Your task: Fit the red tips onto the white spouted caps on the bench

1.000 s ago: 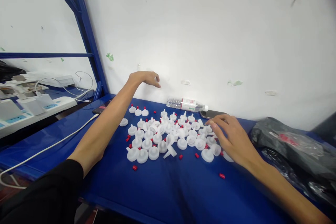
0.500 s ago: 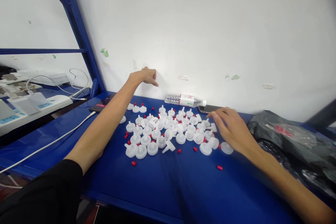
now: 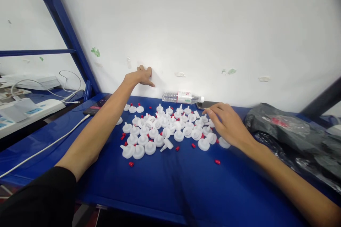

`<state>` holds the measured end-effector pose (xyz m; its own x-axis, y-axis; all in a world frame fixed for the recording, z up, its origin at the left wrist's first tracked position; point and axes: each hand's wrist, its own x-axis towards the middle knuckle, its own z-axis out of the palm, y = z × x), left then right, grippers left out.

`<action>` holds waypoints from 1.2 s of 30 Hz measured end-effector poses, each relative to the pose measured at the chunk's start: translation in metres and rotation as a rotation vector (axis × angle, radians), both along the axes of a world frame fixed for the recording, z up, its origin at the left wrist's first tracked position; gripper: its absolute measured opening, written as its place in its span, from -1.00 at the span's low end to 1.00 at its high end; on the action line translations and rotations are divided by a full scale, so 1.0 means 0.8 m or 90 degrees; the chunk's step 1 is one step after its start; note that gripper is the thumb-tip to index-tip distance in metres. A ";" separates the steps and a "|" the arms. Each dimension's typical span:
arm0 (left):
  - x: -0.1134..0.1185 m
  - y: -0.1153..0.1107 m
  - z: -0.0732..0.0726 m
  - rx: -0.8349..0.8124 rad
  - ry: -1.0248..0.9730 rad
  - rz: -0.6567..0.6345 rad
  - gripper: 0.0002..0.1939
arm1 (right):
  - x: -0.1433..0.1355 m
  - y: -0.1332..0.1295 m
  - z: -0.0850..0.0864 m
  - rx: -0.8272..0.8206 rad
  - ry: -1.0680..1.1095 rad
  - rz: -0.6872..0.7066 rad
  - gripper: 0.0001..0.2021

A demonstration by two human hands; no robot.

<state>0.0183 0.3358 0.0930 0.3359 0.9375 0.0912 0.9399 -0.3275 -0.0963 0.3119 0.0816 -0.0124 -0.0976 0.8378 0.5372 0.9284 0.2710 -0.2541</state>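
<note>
My left hand [image 3: 143, 76] is stretched out at the white wall above the back edge of the table, its fingers apart and holding nothing visible. Whether its fingertips touch the wall I cannot tell. White plastic nozzle caps [image 3: 150, 148] lie in a loose heap below it, many with the spout up and others tipped over. Small red tip caps [image 3: 217, 162] are scattered among and in front of them. My right hand [image 3: 226, 120] hovers at the heap's right side, palm down, fingers loosely extended beside a few nozzle caps; nothing shows in its grasp.
Against the wall lies a clear plastic bottle [image 3: 183, 97], with a dark phone [image 3: 206, 105] beside it. A grey plastic bag [image 3: 287, 127] sits at the right. At left are another phone [image 3: 93, 109], a white cable [image 3: 48, 153], a power strip [image 3: 45, 110] and a blue rack post [image 3: 64, 28].
The view has turned slightly to the right, so everything appears a little farther left. Both hands keep nearly the same places relative to the heap.
</note>
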 end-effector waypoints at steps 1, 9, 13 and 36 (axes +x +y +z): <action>0.001 -0.001 -0.001 0.002 0.000 -0.001 -0.17 | 0.000 0.000 0.000 -0.001 -0.001 0.001 -0.57; 0.004 -0.002 -0.006 0.015 0.001 0.008 -0.05 | 0.002 -0.001 0.002 0.000 0.001 0.008 -0.58; 0.004 -0.003 -0.007 0.020 0.003 0.006 -0.07 | 0.002 -0.002 0.003 0.006 0.000 0.015 -0.58; 0.008 -0.005 -0.007 0.018 0.003 0.014 0.09 | -0.001 -0.004 0.000 -0.061 -0.087 0.197 -0.77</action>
